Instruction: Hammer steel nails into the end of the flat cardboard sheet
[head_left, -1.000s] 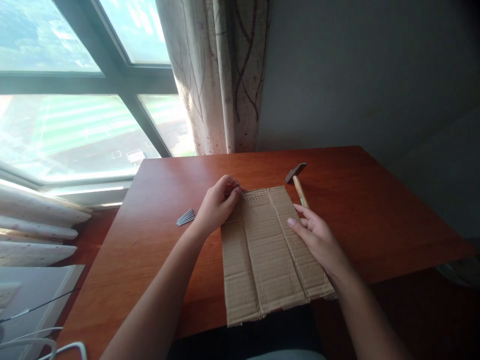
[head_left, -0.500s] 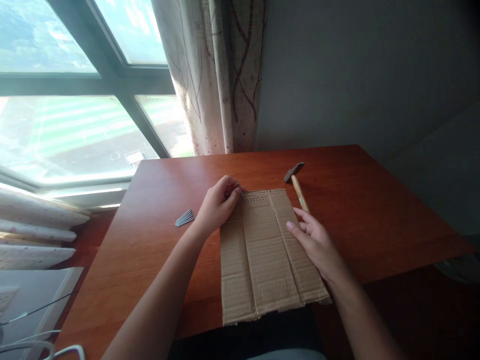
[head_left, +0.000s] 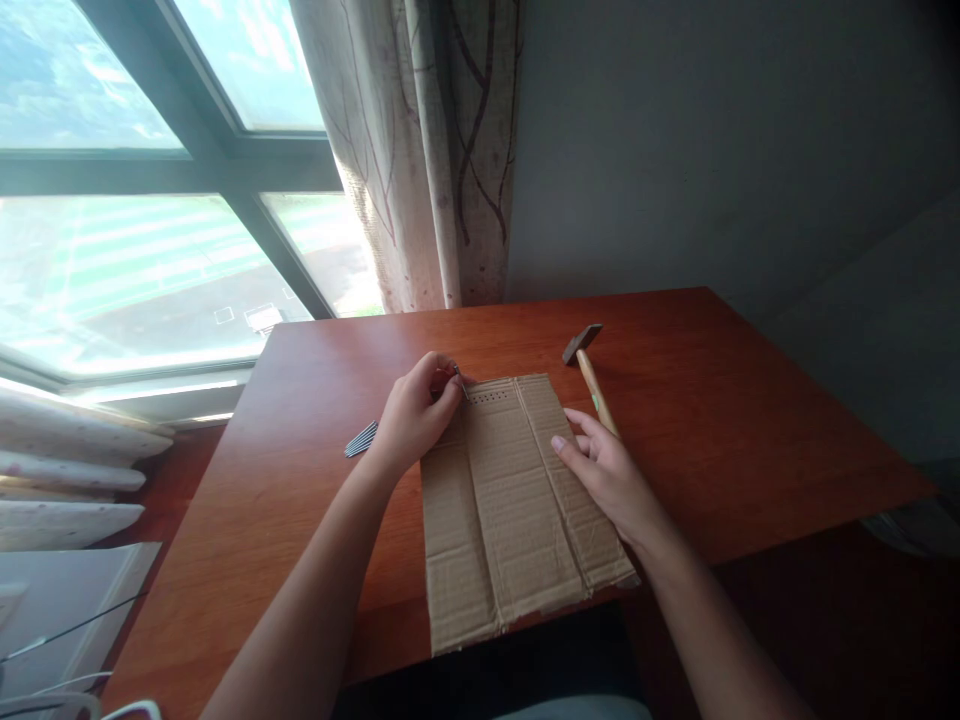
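Note:
My left hand pinches a nail between thumb and fingertips, its lower end over the top edge of the cardboard sheet. Small dark holes run in rows along that edge, just right of the nail. My right hand grips the sheet's right edge, thumb on top and fingers at the side. A hammer with a wooden handle lies beyond this hand, its head pointing away. Left of my left wrist lies a small bunch of nails, partly covered by the wrist.
The reddish wooden table carries all of this. A window and a patterned curtain stand behind its left side, a grey wall behind the right. White cables hang at the lower left.
The cardboard sheet has slid a little to the left on the table, with both hands moving along with it. The nail stays pinched in my left hand. The view has shifted slightly.

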